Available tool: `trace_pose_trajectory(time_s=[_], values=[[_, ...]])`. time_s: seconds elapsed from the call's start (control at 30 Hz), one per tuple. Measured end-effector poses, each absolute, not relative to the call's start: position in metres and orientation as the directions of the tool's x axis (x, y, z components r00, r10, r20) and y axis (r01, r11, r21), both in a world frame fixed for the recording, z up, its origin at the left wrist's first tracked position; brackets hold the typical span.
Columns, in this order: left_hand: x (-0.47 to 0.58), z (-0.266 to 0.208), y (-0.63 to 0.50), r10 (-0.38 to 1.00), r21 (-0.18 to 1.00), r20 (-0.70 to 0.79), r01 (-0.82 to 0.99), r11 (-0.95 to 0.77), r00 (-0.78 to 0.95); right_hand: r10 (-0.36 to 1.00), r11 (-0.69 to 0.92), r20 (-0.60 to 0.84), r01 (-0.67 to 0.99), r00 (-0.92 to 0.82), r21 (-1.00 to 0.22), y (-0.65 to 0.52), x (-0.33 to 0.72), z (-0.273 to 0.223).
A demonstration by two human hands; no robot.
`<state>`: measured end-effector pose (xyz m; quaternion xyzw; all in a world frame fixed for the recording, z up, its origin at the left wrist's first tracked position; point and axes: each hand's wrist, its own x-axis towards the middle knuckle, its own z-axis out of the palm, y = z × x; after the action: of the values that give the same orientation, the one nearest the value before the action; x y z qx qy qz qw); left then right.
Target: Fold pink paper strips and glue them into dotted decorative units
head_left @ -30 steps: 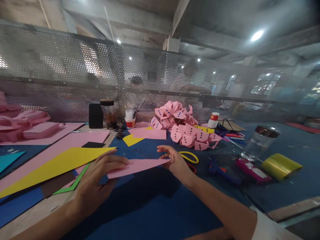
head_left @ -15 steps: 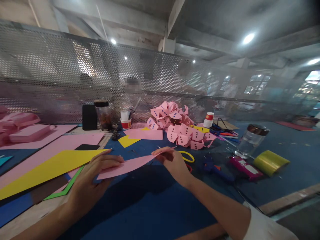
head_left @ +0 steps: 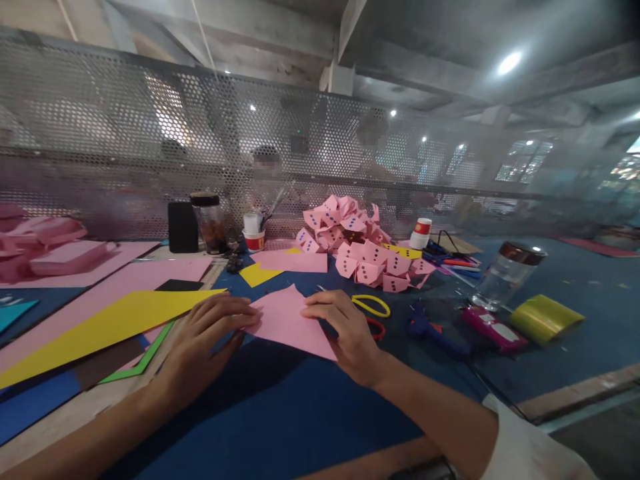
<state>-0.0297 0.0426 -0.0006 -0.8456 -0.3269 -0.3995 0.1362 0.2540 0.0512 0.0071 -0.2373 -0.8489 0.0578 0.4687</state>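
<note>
A sheet of pink paper is held between my two hands, just above the blue table mat, one corner pointing away from me. My left hand grips its left corner, fingers on top and thumb below. At the right edge, my right hand pinches the sheet with its fingers over the paper. Just right of that hand lie scissors with a yellow handle and a red handle loop. Behind the sheet is a pile of folded pink paper pieces with dark dots.
Yellow paper and other coloured sheets lie at left, near pink folded boxes. A blue glue gun, a magenta packet, a yellow tape roll and a glass jar stand at right. A perforated metal screen rises behind.
The pink paper has turned from a slanted, curved strip-like view to a flatter one with a corner pointing away. My right hand has turned over it; my left hand has shifted slightly right.
</note>
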Motion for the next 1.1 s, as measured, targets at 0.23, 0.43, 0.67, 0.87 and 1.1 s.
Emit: trace_pose_trajectory(time_s=[0.23,0.43,0.67,0.87,1.1], values=[[-0.030,-0.003,0.040,0.474,0.137,0.785,0.636,-0.760,0.398,0.565,0.801,0.677,0.511,-0.472,-0.312,0.059,0.248,0.000],[-0.028,0.000,0.039,0.477,0.136,0.775,0.628,-0.766,0.415,0.538,0.836,0.693,0.407,-0.480,-0.367,0.064,0.249,-0.003],[-0.025,0.001,0.039,0.523,0.133,0.738,0.668,-0.732,0.427,0.425,0.894,0.776,0.349,-0.466,-0.280,0.056,0.251,0.002],[-0.021,0.005,0.035,0.459,0.066,0.747,0.634,-0.771,0.481,0.357,0.892,0.792,0.431,-0.496,-0.133,0.054,0.252,0.007],[-0.027,-0.002,0.038,0.544,0.094,0.693,0.689,-0.719,0.473,0.425,0.817,0.706,0.576,-0.566,-0.031,0.055,0.251,0.005]])
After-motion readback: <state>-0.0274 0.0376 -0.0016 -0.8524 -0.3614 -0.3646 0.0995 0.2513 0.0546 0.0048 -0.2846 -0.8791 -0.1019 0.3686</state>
